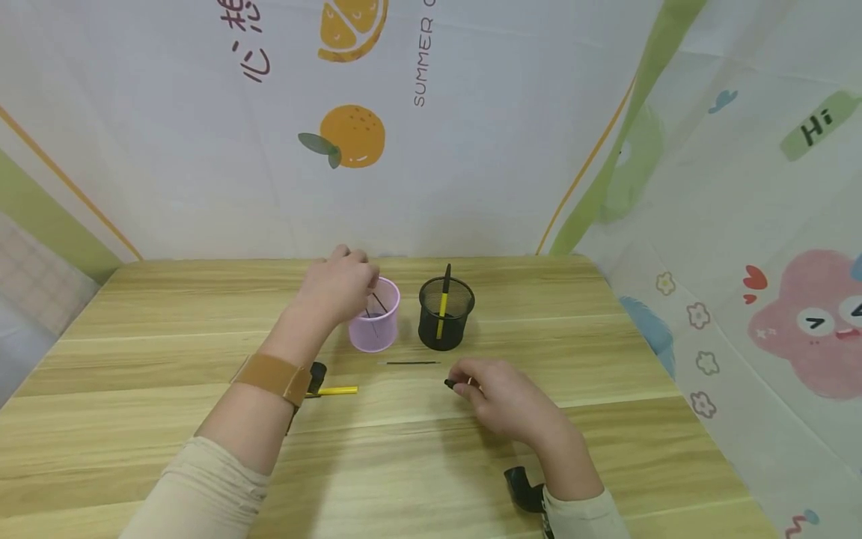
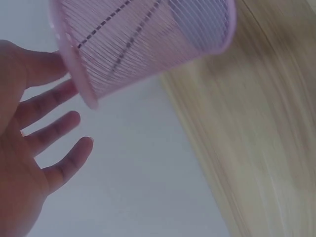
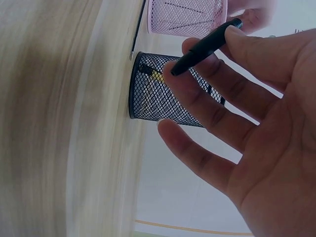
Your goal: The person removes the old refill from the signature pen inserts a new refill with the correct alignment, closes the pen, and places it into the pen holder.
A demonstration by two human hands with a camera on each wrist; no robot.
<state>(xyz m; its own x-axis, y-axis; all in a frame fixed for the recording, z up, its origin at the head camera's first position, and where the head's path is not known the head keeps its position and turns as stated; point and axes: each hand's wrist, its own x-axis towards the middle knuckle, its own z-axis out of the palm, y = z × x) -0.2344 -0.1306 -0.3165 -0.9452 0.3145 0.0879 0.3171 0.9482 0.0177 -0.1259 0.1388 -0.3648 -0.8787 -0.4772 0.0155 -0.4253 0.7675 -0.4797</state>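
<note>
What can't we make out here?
Whether the left hand pinches a dark stick: its own back hides the fingertips, head view; the pink cup rim hides them, left wrist view; blurred, right wrist view.
Yellow barrel's left end: behind the left wrist and strap, head view.
SUMMER lettering's remainder: cut off by the top edge, head view.

On the white backdrop [image 1: 471,172], "心想" [image 1: 248,37] stands at upper left and "SUMMER" [image 1: 422,64] at top centre, while a green printed shape [image 1: 820,125] at upper right reads "Hi" [image 1: 817,127]
</note>
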